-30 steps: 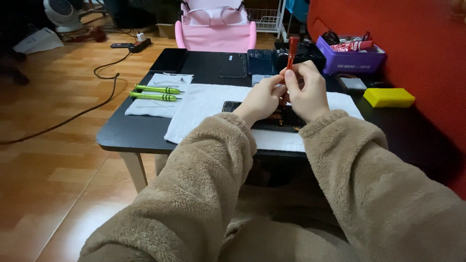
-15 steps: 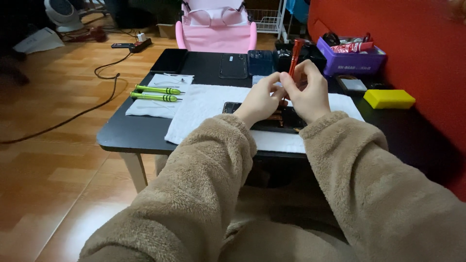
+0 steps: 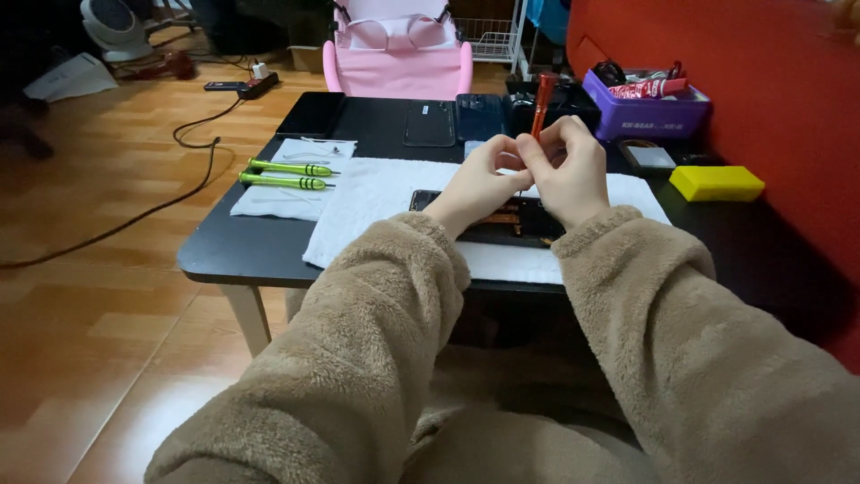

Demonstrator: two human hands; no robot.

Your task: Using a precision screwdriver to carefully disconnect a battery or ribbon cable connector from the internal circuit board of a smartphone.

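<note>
— Largest first? Dark low table, set on a wooden floor, with a red sofa along the right side.

— And on top of it? White cloth spread over the middle. Opened phone lying on that cloth, mostly hidden behind both wrists, innards facing up.

— Further back? Pink chair beyond the far edge. Purple tray of small supplies at the far right corner. Three flat dark phones or panels in a row near the far edge, the leftmost dark panel closest to the corner.

— Smaller bits? Yellow block on the right, well apart from the cloth. Small white sheet left of the cloth, carrying two green screwdrivers side by side.

— Hands? Left hand and right hand raised together just above the opened phone, fingertips meeting. Right hand pinching an orange screwdriver, handle sticking up above the knuckles, thin shaft pointing down toward the phone. Left hand curled, thumb and fingers closed against the shaft low down; whether gripping it or only steadying, impossible to tell.

— Sleeves? Fuzzy tan, both arms.
</note>
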